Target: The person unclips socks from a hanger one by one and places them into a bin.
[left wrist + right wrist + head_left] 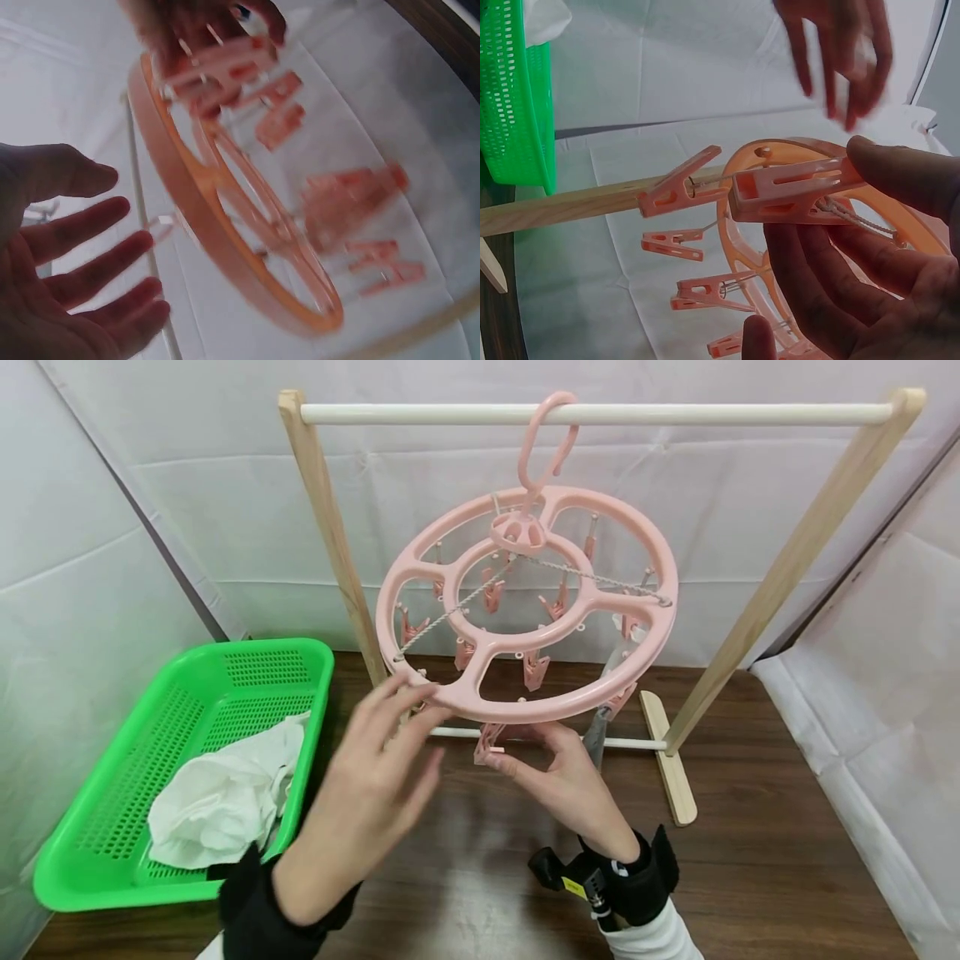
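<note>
A pink round clip hanger (pixel 465 693) hangs by its hook from the white bar of a wooden rack, with several pink clothespins dangling under its rings. My right hand (pixel 573 785) pinches one pink clothespin (pixel 787 187) at the hanger's near edge, thumb on one side and fingers on the other. My left hand (pixel 382 768) is at the ring's near left edge, fingers spread and loosely bent, holding nothing; in the left wrist view its fingers (pixel 112 255) stand apart from the ring. A grey cloth item (pixel 596 735) hangs beside the right hand, partly hidden by the ring.
A green basket (pixel 97 768) on the left holds a crumpled white cloth (pixel 225 793). The rack's wooden legs (pixel 795 568) stand on both sides, with a white crossbar (pixel 630 743) low between them. White sheets (pixel 862 610) surround the dark wooden table (pixel 750 877).
</note>
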Demonstrator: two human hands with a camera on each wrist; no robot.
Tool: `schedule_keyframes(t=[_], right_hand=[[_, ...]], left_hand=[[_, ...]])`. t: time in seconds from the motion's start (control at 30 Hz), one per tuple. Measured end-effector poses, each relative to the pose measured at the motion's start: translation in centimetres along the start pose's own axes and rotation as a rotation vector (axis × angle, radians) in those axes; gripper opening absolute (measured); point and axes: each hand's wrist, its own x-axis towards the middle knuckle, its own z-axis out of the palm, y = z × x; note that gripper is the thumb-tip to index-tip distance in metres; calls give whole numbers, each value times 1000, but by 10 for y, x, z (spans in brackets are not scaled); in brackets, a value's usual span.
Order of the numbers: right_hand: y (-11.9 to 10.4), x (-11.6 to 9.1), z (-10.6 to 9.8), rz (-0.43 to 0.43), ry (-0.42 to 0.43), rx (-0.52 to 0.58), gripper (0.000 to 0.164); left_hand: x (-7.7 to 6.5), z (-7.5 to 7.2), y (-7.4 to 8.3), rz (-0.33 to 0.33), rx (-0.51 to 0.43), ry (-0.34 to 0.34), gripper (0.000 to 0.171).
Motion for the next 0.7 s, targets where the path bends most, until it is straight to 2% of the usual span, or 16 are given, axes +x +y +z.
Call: schedule_keyframes(t=[0.1,0.2,0.3,0.4,0.57,0.7], right_hand=[[1,-1,1,1,22,-10,38],[1,-1,3,-11,37,-10,43],[3,0,7,-10,39,15,45],[3,1,10,7,40,27,44],[3,-1,7,39,50,-42,44],[0,-9,0,-25,50,-93,53]], left_hand=[[17,20,9,101,-6,-17,34],[28,37,14,149,18,-45,31],[32,48,15,135,67,-90,33],[31,52,15,100,95,-116,36],[32,50,13,74,82,-103,31],[35,46,9,80,87,-90,22]])
